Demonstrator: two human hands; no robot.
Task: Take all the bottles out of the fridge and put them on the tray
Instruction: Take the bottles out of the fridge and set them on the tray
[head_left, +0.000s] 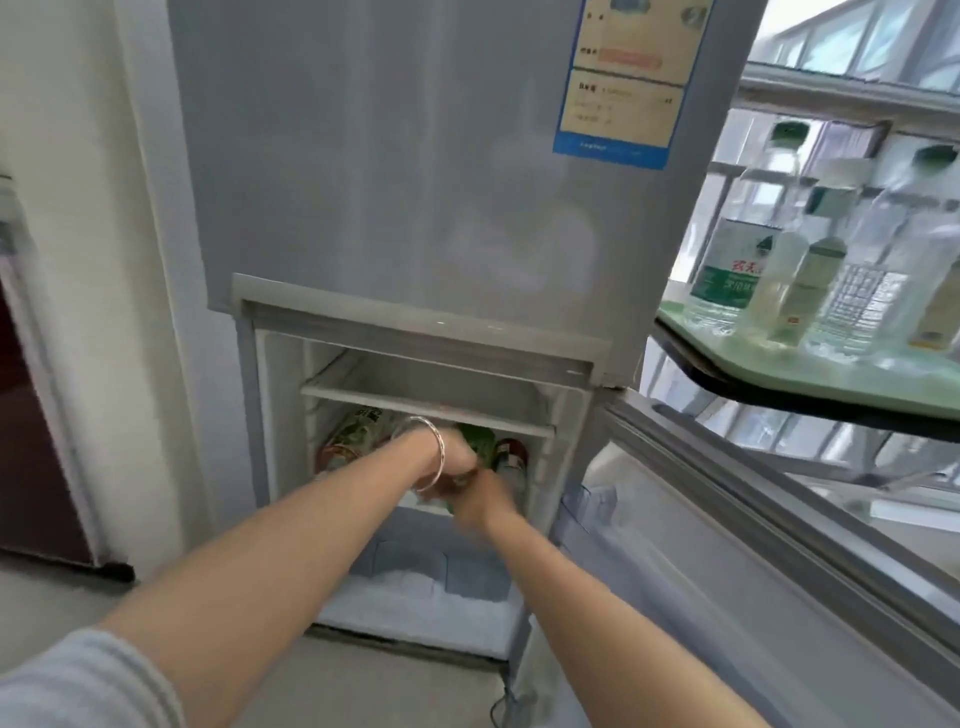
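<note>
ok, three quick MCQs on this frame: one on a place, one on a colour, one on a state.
1. Where is the tray?
A. on the floor
B. right of the fridge, raised
C. inside the fridge

2. What colour is the tray?
A. red
B. blue
C. light green

3. How does the lower fridge door stand?
A. open
B. shut
C. taken off

Key:
1 B: it sits at the right edge of the view, with bottles standing on it.
2 C: its bare surface is pale green.
3 A: it swings out to the right, and the left hand and right hand reach inside.
</note>
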